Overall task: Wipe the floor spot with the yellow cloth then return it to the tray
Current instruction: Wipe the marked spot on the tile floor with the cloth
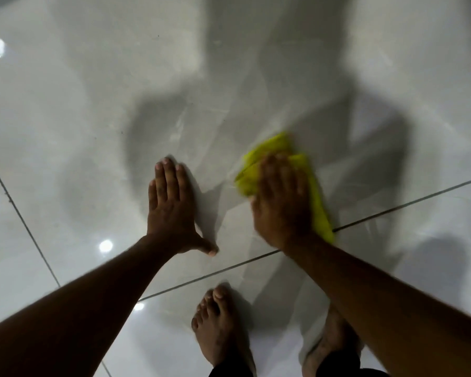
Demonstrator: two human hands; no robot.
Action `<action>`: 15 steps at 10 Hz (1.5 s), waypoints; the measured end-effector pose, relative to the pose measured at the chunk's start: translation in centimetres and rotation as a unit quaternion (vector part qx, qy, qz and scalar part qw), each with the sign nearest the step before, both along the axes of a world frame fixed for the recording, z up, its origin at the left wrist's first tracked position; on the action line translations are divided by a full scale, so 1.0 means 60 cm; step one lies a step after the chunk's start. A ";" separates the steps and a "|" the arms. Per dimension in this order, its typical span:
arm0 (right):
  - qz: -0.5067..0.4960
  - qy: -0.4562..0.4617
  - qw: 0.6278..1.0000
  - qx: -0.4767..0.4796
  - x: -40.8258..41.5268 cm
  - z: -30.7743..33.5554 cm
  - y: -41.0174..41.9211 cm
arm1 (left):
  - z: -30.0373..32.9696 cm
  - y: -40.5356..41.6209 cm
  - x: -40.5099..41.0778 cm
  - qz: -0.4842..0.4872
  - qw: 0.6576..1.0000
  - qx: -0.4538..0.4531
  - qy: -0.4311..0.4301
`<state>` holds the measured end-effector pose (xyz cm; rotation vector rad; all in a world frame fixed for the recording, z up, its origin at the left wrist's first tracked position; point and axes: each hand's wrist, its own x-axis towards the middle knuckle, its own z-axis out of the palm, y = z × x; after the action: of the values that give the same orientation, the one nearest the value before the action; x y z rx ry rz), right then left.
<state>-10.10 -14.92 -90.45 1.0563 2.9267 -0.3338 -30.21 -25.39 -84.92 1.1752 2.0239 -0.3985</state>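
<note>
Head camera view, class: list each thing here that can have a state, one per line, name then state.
Crumpled yellow cloth: on the floor, pressed under the right hand, blurred.
Right hand: palm down on the cloth, blurred.
Left hand: flat on the floor, fingers extended, holding nothing.
Glossy grey tiled floor: shiny, reflecting lights.
Bare feet: planted on the tiles.
</note>
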 end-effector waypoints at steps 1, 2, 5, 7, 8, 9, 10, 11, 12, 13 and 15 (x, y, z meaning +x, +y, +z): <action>0.373 0.002 0.928 -0.025 0.040 0.000 0.051 | 0.000 0.001 -0.002 0.000 1.000 -0.001 -0.007; -0.006 -0.013 0.998 0.056 0.030 -0.006 0.071 | -0.001 0.006 0.000 0.000 1.000 -0.012 -0.009; 0.173 -0.015 0.984 0.051 0.081 -0.008 0.187 | 0.007 0.019 0.008 0.013 0.999 -0.039 0.000; -0.217 -0.049 0.975 -0.020 0.041 0.027 -0.005 | 0.008 0.021 0.008 0.010 0.999 -0.036 -0.012; 0.389 -0.006 0.920 -0.042 0.121 0.017 0.061 | 0.002 0.012 0.002 0.007 0.999 -0.035 -0.007; 0.424 -0.027 0.904 -0.042 0.152 0.010 0.192 | -0.005 0.009 0.002 0.010 0.999 -0.031 -0.014; -0.052 -0.041 0.995 0.068 0.117 -0.001 0.184 | 0.002 0.013 0.001 0.009 0.999 -0.043 -0.012; -0.420 -0.020 0.906 0.042 -0.008 0.010 0.129 | 0.002 0.015 0.004 0.005 0.999 -0.041 -0.004; -0.095 0.018 0.995 0.000 -0.085 0.006 0.075 | -0.002 0.012 0.002 -0.002 0.999 -0.042 0.001; 0.480 0.004 0.877 -0.010 -0.073 0.008 0.117 | -0.001 0.008 -0.002 0.002 0.999 -0.037 0.000; -0.050 -0.009 0.998 0.024 -0.128 0.011 0.147 | -0.006 0.005 -0.005 -0.003 1.000 -0.019 -0.010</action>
<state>-17.81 -6.10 -89.77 1.2080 2.8869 -0.2546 -30.52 -25.07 -85.27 1.1584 1.9881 -0.4238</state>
